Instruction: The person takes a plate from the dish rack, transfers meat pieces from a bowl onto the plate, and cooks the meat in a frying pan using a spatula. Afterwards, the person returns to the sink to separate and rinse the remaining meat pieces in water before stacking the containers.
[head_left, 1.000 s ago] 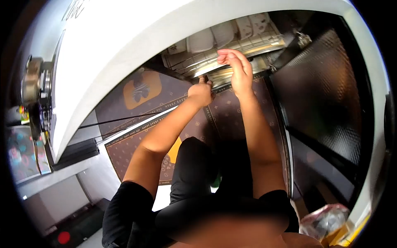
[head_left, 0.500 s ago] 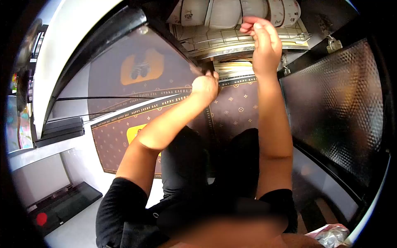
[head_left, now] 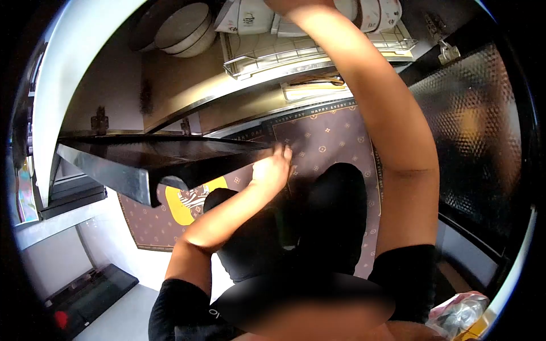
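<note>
Evidently, a crouch is taken between two cabinet doors, the black-trousered knees bent above a patterned floor mat, perhaps so that the low shelves can be reached. Just beyond the knees, the left hand is set at the free edge of the black left door, with elbow bent and fingers curled; the door is probably steadied there, though whether it is gripped cannot be told. To the right, the textured right door is swung wide, which seems to leave room for the other arm. Past the mat, thin sticks are laid lengthwise, presumably for tidiness. Above them, white bowls are stood on edge in a wire rack, likely to save space. Across this rack the right arm is stretched almost straight; the right hand is cut off beside the bowls, so its grip cannot be judged. Both hands are held well apart.
</note>
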`<state>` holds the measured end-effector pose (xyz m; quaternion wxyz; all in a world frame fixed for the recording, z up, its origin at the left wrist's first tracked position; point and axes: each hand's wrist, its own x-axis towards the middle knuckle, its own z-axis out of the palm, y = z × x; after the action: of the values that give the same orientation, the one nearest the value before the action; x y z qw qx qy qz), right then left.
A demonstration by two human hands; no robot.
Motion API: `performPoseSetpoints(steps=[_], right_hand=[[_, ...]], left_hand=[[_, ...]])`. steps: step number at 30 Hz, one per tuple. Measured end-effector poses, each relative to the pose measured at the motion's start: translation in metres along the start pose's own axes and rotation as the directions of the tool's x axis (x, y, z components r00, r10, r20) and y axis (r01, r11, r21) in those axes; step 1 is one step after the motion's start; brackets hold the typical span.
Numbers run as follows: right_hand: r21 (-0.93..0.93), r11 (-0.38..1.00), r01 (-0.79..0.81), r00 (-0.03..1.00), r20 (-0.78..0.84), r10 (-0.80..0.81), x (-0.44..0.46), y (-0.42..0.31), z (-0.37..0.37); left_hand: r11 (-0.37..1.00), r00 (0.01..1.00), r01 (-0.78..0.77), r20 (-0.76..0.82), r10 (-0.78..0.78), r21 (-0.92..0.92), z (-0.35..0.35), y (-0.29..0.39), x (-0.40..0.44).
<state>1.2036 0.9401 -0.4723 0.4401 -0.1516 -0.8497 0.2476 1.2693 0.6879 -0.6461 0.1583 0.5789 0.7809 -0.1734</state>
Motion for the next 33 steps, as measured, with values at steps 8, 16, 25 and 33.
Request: performPoseSetpoints(steps=[8, 16, 25, 33], right_hand=[[-0.234, 0.966, -0.112, 0.993, 0.014, 0.119, 0.024, 0.037, 0.005], [-0.246, 0.951, -0.185, 0.981, 0.016, 0.195, 0.052, 0.058, -0.005], [-0.205, 0.958, -0.199, 0.979, 0.006, 0.205, 0.073, 0.058, 0.005], [-0.088, 0.975, -0.202, 0.971, 0.11, 0.211, 0.081, 0.012, 0.069]], left_hand=[[0.991, 0.997, -0.044, -0.062, 0.053, 0.129, 0.006, -0.001, -0.002], [0.992, 0.991, -0.004, -0.131, 0.021, 0.123, 0.013, 0.002, -0.012], [0.782, 0.922, -0.37, 0.095, 0.375, 0.501, -0.011, -0.004, -0.044], [0.963, 0.936, -0.082, -0.313, 0.163, 0.257, 0.079, 0.01, -0.024]])
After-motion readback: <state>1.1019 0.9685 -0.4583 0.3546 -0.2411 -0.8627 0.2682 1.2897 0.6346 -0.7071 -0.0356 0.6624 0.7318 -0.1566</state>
